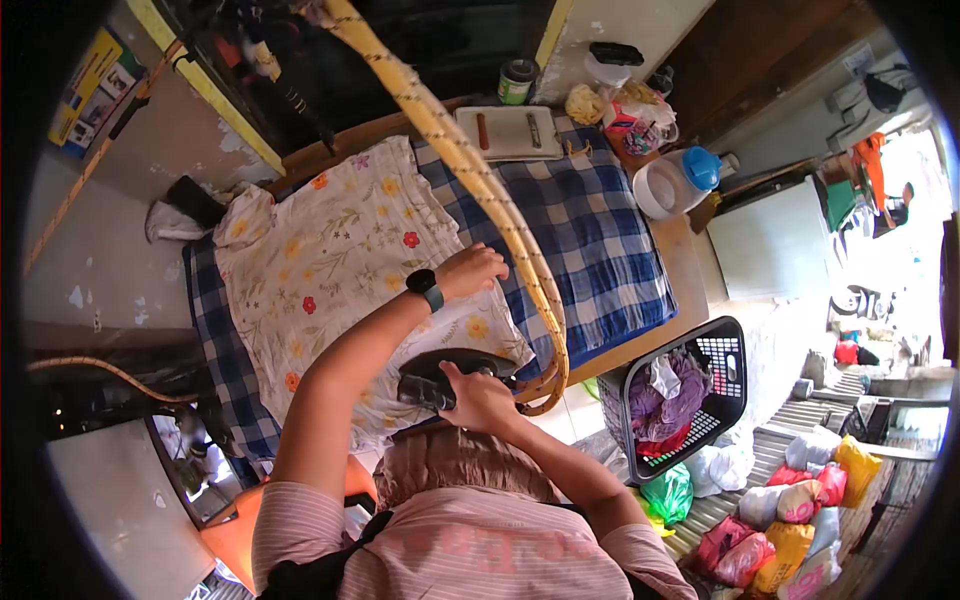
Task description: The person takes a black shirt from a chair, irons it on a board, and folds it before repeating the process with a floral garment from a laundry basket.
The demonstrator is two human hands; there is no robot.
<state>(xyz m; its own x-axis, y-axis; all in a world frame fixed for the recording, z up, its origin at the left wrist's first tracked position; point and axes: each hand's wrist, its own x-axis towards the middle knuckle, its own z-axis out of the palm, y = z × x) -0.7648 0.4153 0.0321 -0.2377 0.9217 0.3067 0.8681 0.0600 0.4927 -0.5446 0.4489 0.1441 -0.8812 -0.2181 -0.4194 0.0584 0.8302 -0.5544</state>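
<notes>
A white garment with red and yellow flowers [330, 250] lies spread over a blue checked cloth [590, 240] on the table. My right hand [478, 398] is wrapped round the handle of a dark clothes iron [425, 385], which rests at the garment's near edge. Farther up, my left hand [474, 271], with a black watch on its wrist, has its fingers curled at the right edge of the garment. Its fingertips are partly hidden. A yellow, black-flecked cord [480, 180] loops down from above, past both hands, to the iron.
Right of the table stands a black laundry basket [690, 400] with crumpled clothes. Several filled plastic bags [790, 520] lie beyond it. At the table's back are a white tray [510, 133], a green-labelled jar [517, 85] and a blue-lidded container [680, 182]. An orange chair [235, 535] is at left.
</notes>
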